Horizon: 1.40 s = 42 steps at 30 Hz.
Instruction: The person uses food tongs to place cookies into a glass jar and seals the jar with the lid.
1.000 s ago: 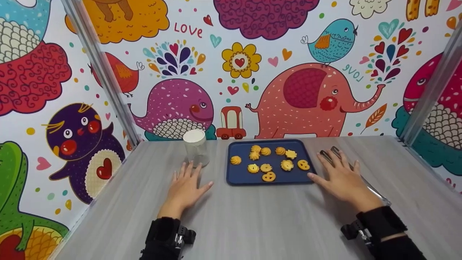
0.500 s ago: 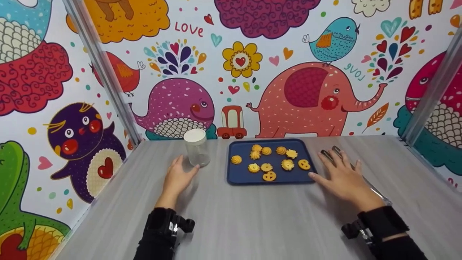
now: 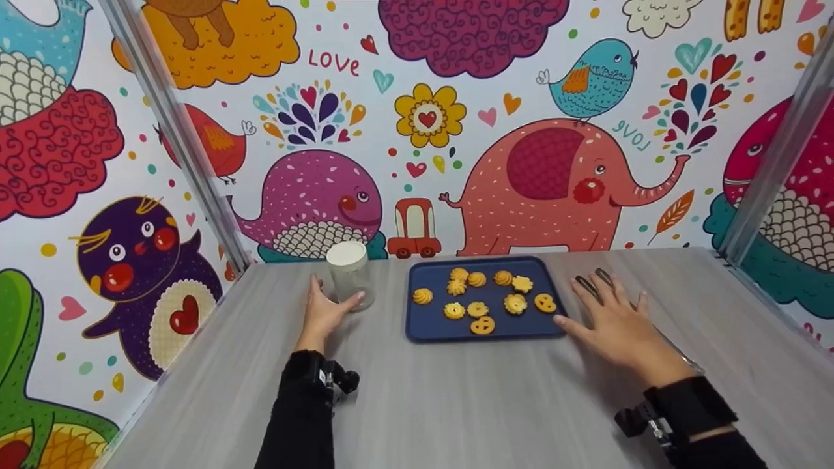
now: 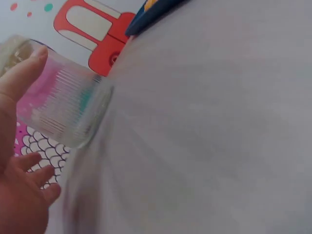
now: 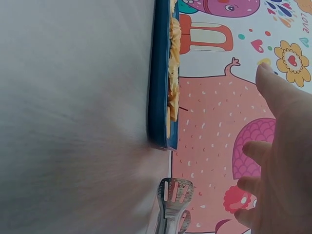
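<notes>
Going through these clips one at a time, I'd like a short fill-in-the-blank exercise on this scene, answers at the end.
1. The cookies lie on a ____ tray.
2. Exactly ____ of them are pretzel-shaped.
3. The left hand is at a clear jar with a ____ lid.
4. Seen from the head camera, metal tongs lie to the tray's ____.

Missing words: blue; two; white; right.

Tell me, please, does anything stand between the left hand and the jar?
Nothing visible does: the left hand is close beside the jar, and the tray lies on the jar's other side.
</notes>
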Motion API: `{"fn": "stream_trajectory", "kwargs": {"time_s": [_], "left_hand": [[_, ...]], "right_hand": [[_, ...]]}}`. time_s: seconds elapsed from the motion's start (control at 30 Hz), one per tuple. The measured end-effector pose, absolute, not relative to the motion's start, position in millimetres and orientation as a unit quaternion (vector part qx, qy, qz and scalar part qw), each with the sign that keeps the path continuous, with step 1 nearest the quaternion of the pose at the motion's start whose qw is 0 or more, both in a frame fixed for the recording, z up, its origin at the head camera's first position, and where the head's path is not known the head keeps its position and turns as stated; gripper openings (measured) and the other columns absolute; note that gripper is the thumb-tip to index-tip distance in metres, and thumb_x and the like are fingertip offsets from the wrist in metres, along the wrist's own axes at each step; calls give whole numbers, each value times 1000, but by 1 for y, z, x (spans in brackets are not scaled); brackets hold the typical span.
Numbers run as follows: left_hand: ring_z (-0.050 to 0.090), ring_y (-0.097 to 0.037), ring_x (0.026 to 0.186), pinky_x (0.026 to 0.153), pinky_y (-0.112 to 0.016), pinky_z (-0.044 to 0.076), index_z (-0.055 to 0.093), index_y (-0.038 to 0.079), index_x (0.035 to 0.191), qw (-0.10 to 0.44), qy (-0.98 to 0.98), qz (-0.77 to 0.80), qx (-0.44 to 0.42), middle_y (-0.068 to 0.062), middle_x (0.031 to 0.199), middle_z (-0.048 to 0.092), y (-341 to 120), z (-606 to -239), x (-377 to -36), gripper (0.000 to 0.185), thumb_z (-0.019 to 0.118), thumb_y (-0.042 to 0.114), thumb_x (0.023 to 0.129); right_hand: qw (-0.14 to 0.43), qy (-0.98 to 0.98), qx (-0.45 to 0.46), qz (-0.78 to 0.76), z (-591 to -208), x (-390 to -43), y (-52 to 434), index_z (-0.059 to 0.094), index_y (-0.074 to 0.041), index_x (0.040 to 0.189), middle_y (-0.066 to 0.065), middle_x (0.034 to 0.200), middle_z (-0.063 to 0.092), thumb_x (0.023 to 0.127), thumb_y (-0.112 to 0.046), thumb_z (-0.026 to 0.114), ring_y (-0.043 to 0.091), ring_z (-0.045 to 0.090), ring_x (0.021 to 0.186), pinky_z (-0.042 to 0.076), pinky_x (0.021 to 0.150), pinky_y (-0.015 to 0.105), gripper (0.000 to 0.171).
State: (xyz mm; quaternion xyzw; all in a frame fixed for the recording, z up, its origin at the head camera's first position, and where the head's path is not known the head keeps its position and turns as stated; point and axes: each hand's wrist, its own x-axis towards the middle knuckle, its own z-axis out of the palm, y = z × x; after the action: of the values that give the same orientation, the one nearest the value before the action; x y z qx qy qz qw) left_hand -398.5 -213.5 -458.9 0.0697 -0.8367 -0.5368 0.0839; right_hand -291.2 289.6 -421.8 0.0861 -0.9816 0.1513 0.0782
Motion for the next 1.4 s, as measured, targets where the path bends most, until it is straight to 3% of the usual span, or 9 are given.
{"fn": "stream_trajectory", "kwargs": {"time_s": [0.13, 0.3, 0.67, 1.4], "left_hand": [[12, -43, 162, 130, -54, 15, -8, 1, 168, 83, -825, -553, 77, -28, 175, 10, -213, -468, -402, 128, 88, 34, 89], [15, -41, 162, 130, -53, 15, -4, 2, 169, 88, -816, -563, 93, -27, 174, 14, -203, -474, -409, 125, 87, 33, 90], [24, -41, 159, 129, -51, 21, 9, 2, 167, 175, -800, -570, 69, -28, 172, 21, -179, -478, -426, 123, 95, 22, 80], [24, -41, 159, 130, -52, 20, 12, 2, 167, 160, -805, -563, 97, -28, 172, 22, -180, -478, -426, 119, 93, 24, 83]], "right_hand": [[79, -981, 90, 150, -422, -291, 287, 33, -10, 167, 30, 172, 19, 99, -77, 49, 61, 6, 155, -6, 110, 88, 97], [77, -982, 92, 146, -424, -291, 286, 33, -11, 167, 30, 171, 21, 98, -78, 49, 60, 6, 156, -5, 110, 88, 97], [81, -982, 90, 144, -426, -293, 289, 32, -13, 168, 28, 172, 20, 99, -78, 49, 60, 6, 156, -4, 110, 88, 96], [68, -983, 90, 143, -427, -292, 287, 31, -15, 168, 29, 172, 20, 98, -79, 49, 61, 4, 156, -5, 110, 88, 97]]}}
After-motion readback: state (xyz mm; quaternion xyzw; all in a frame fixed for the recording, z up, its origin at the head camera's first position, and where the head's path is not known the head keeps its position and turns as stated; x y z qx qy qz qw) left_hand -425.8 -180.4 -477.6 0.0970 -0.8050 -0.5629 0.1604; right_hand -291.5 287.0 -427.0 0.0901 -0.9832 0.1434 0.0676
